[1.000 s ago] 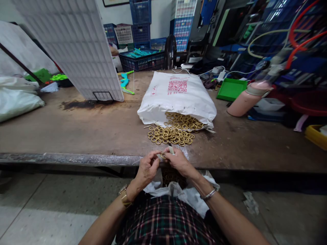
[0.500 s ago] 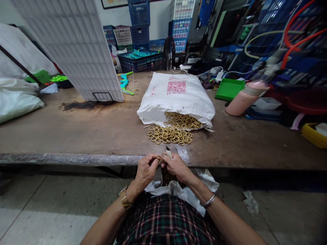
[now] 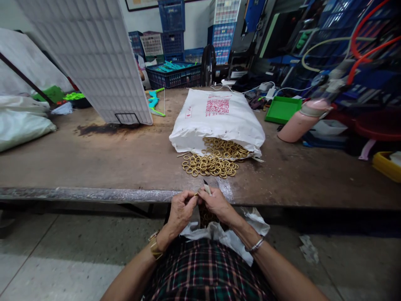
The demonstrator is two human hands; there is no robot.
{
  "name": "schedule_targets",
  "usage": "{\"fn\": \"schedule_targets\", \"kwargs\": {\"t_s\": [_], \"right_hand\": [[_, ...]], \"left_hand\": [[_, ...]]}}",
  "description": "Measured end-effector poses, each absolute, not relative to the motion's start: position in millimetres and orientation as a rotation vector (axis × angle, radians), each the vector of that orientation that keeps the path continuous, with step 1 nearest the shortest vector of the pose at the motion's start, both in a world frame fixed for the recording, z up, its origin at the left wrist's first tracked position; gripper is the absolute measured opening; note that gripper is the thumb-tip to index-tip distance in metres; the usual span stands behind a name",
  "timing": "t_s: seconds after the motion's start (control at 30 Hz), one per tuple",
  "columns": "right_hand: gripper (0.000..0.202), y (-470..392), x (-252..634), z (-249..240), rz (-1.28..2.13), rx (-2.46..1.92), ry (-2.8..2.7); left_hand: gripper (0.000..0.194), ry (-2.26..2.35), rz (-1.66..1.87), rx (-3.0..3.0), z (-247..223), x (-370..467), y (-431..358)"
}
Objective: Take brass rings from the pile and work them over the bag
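Note:
Close to the table's front edge, my left hand [image 3: 182,209] pinches a small gold-coloured ring [image 3: 196,194], mostly hidden by the fingers. My right hand [image 3: 216,205] is closed around a craft knife [image 3: 207,188] with a pale handle and a dark blade pointing up and away. Its fingertips meet the left ones at the ring. A heap of gold-coloured rings [image 3: 209,166] lies on the table beyond my hands, spilling from the mouth of a white woven sack [image 3: 196,113] with red print. Below my hands, more rings [image 3: 206,216] lie in an open white bag [image 3: 216,234] at my lap.
On the brown table [image 3: 125,163] a tall white ribbed panel [image 3: 94,62] stands at left. A pink bottle [image 3: 297,123], a green tray [image 3: 282,109] and a yellow bin [image 3: 387,166] sit at right. Behind are a fan [image 3: 208,65] and a dark crate [image 3: 175,77] of turquoise pieces.
The ring between my fingertips has turned and shows less than before. Both hands stay close together, and the knife remains in my right hand. The view has shifted very slightly.

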State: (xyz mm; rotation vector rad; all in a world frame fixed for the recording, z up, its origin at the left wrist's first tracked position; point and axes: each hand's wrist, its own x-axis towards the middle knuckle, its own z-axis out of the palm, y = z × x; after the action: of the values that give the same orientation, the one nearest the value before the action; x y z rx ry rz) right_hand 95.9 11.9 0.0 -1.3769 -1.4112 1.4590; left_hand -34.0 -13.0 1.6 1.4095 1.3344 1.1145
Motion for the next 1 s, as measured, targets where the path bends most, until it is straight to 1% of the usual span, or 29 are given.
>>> {"fn": "schedule_targets", "kwargs": {"t_s": [0.13,0.27,0.53,0.63,0.8,1.0], "right_hand": [[0.02,15,94,0,1.453,-1.373,-1.37],[0.018,15,92,-1,1.439,-1.362,-1.387],[0.02,16,93,-1,1.391,-1.346,-1.462],[0.021,13,96,-2,1.203,-1.429,-1.644],[0.016,3,99,-8,0.814,-1.437,-2.168],[0.025,1,97,-6,0.64,-1.533,-2.358]], "left_hand": [[0.025,1.278,1.021,1.196,4,-33,-15],[0.033,1.171,0.94,0.963,3,-35,-15],[0.035,1.027,0.964,0.832,-4,-39,-17],[0.032,1.012,1.003,0.836,-5,-39,-17],[0.029,1.05,1.045,0.936,-3,-40,-16],[0.029,1.116,1.047,1.091,-1,-43,-17]]}}
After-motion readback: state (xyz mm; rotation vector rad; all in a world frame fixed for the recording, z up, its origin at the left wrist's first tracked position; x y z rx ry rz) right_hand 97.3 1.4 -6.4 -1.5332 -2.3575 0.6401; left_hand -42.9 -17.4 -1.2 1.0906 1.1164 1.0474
